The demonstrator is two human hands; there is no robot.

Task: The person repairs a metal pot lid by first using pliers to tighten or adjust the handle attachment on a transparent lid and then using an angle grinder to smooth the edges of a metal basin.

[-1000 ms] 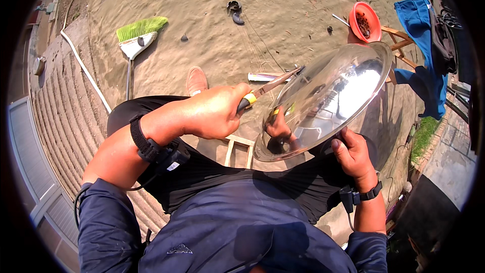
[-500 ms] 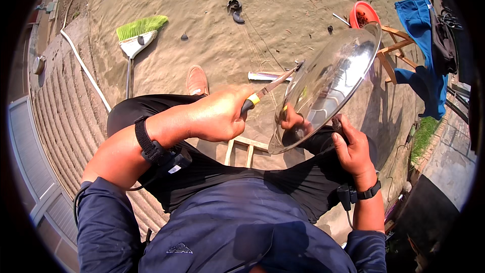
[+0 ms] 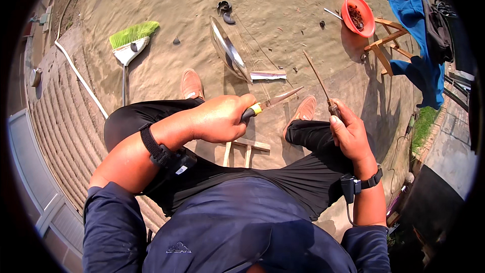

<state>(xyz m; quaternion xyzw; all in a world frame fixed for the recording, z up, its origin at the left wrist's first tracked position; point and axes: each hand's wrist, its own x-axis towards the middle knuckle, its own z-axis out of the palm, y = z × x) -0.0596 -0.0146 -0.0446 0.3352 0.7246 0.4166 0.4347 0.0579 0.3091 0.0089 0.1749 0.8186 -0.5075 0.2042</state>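
Observation:
My left hand (image 3: 225, 118) is closed around the black-and-yellow handle of what look like long-nose pliers (image 3: 280, 97); their tapered metal tip points right. In my right hand (image 3: 349, 132) is a screwdriver-like tool (image 3: 320, 82) with a dark handle and long thin shaft, pointing up and away. The two tools are apart, their tips over the ground between my knees. Beyond them, a round clear lid with a shiny metal rim (image 3: 228, 50) appears steeply tilted, nearly edge-on. I cannot tell whether it touches the ground. Beside its lower edge lies a whitish strip (image 3: 269, 75).
A green-bristled broom (image 3: 132, 44) lies left. Dark curved pieces (image 3: 226, 11) rest on the ground cloth. At right, a red bowl (image 3: 367, 23) with brown bits stands by a wooden stool (image 3: 386, 44) and blue clothing (image 3: 410, 23). A wooden frame (image 3: 247, 147) sits between my legs.
The lid has gone from between my hands to farther away and left. Both hands still hold their tools, and the right tool's shaft is now uncovered. The view has shifted slightly.

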